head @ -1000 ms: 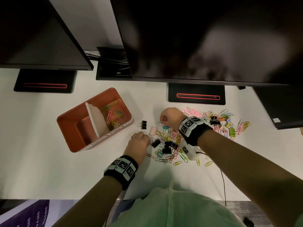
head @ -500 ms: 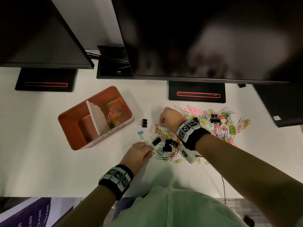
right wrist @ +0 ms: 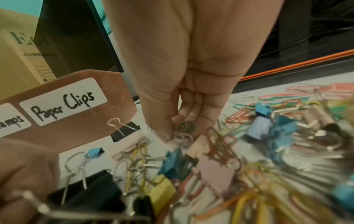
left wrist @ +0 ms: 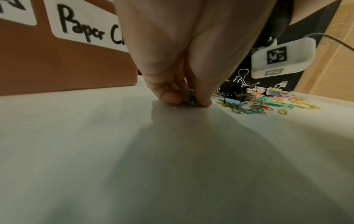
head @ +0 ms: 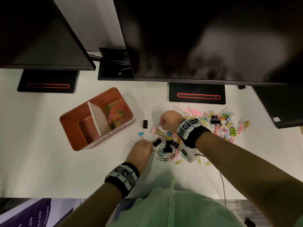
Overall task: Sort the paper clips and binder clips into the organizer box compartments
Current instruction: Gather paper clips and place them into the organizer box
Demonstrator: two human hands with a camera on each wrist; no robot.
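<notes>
A white desk under dark monitors carries everything. Nearest, at lower centre of the head view, the left hand presses its fingertips together on a small greenish paper clip flat on the desk. Just beyond, the right hand has its fingers curled round a few wire paper clips. To its right and below spreads the loose heap of coloured paper clips and binder clips, most of it unsorted. Furthest, left of centre, the terracotta plastic organizer box lies with its long axis running lower left to upper right; its upper-right compartment holds a handful of paper clips, the other looks empty.
</notes>
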